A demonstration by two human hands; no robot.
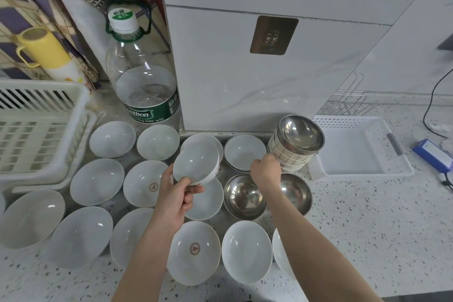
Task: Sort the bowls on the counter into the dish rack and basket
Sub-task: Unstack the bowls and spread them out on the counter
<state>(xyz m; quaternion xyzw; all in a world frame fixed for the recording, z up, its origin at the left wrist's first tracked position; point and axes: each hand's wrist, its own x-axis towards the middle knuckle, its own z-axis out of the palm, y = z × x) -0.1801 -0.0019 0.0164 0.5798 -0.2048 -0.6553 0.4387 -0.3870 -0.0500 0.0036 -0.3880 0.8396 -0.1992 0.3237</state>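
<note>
1. The left hand [177,197] holds a small white bowl [196,163] tilted above the worktop [367,223], fingers [195,189] and thumb pinching its lower rim.
2. The right hand [266,171] grips the side of a stack of steel bowls [295,144], which leans to the left just beside the white basket [362,152].
3. Below the hands, many white bowls sit open side up across the worktop, and two loose steel bowls [245,196] lie under the right forearm.
4. The slatted dish rack [41,127] stands at far left; a large water bottle [144,76] is behind the bowls.
5. To do this step well, I judge the leaning stack wants a steadier grip or a levelling before it travels, since the top bowl could slide off; the white bowl should go left to the rack, clear of its neighbours.
6. The right hand's fingers are hidden behind the stack, so the exact hold is unclear; how many bowls are in the stack is hard to count, and the rack is cut off by the left edge.
</note>
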